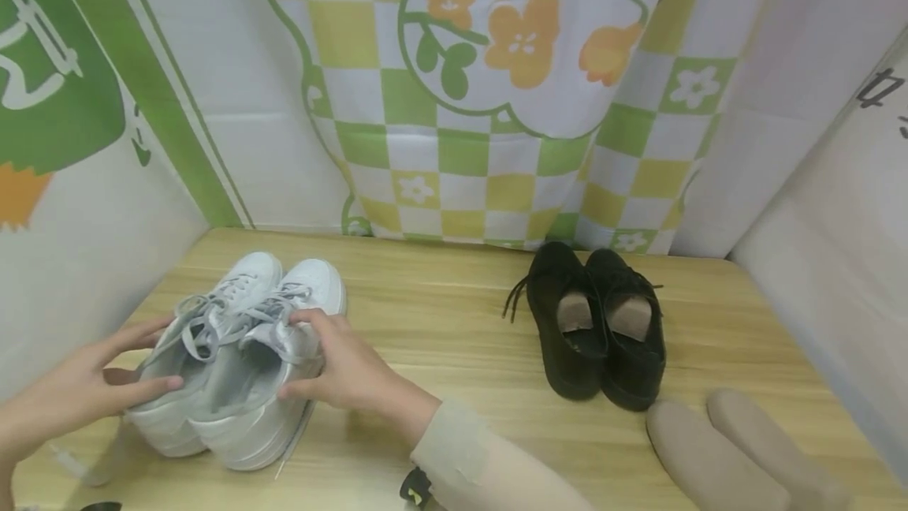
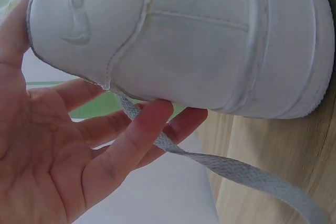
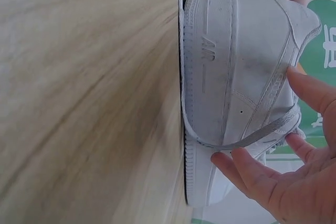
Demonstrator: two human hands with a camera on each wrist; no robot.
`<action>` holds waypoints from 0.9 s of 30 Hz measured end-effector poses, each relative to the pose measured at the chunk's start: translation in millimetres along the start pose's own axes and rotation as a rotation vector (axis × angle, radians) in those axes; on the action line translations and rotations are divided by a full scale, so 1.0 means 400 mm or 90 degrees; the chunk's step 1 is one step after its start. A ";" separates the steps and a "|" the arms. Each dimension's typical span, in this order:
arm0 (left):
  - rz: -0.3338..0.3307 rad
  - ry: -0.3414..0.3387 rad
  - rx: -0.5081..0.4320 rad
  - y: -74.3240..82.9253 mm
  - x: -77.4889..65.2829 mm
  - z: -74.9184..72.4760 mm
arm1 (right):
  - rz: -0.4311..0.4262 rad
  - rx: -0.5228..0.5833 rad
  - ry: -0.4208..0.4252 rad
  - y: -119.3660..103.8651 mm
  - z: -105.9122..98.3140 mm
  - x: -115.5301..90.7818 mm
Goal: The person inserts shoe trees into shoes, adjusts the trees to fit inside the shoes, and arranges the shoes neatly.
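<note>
A pair of white lace-up sneakers stands side by side at the left of the wooden table, toes toward the back. My left hand [image 1: 88, 389] holds the left sneaker [image 1: 165, 426], thumb over its collar and fingers along the outer side. In the left wrist view, a loose grey-white shoelace [image 2: 236, 176] runs past those fingers. The right sneaker [image 1: 244, 428] is held by my right hand [image 1: 347, 361], thumb at the collar and fingertips on the upper near the laces. Another lace [image 3: 262, 129] crosses its outer side in the right wrist view and trails to the table.
Black lace-up shoes [image 1: 571, 365] stand at the back right with beige-grey pieces inside. Two beige rounded, sole-shaped items [image 1: 709, 452] lie at the front right. A small black object [image 1: 416, 487] sits near my right sleeve. Behind the table [image 1: 433, 298] hangs a checkered flower-print cloth [image 1: 461, 148].
</note>
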State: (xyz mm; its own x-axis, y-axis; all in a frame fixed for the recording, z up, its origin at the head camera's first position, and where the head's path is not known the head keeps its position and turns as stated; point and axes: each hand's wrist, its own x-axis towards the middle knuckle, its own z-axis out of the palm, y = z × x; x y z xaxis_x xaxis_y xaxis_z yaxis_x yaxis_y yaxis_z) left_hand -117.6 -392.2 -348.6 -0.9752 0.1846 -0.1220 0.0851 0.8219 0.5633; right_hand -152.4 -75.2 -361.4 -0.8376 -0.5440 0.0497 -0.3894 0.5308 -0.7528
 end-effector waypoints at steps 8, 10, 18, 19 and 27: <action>-0.002 0.004 0.021 -0.007 0.013 0.013 | 0.000 -0.006 -0.006 0.015 -0.018 -0.009; 0.006 0.003 0.009 -0.004 0.012 0.018 | -0.002 -0.001 -0.011 0.018 -0.024 -0.012; 0.015 -0.018 -0.008 0.033 0.009 0.033 | -0.018 0.005 -0.027 0.044 -0.047 -0.026; 0.016 -0.022 -0.004 0.039 0.011 0.033 | -0.021 0.009 -0.027 0.047 -0.050 -0.028; 0.054 -0.030 -0.010 0.074 0.027 0.057 | -0.018 0.030 -0.038 0.071 -0.090 -0.060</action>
State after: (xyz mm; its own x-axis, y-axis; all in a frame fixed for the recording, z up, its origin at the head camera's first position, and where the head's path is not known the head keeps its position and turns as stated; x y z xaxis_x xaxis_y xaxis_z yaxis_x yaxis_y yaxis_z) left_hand -120.9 -353.7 -352.0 -0.9537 0.2791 -0.1118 0.1638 0.7940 0.5854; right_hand -157.1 -23.7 -360.5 -0.8012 -0.5974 0.0331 -0.3933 0.4842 -0.7816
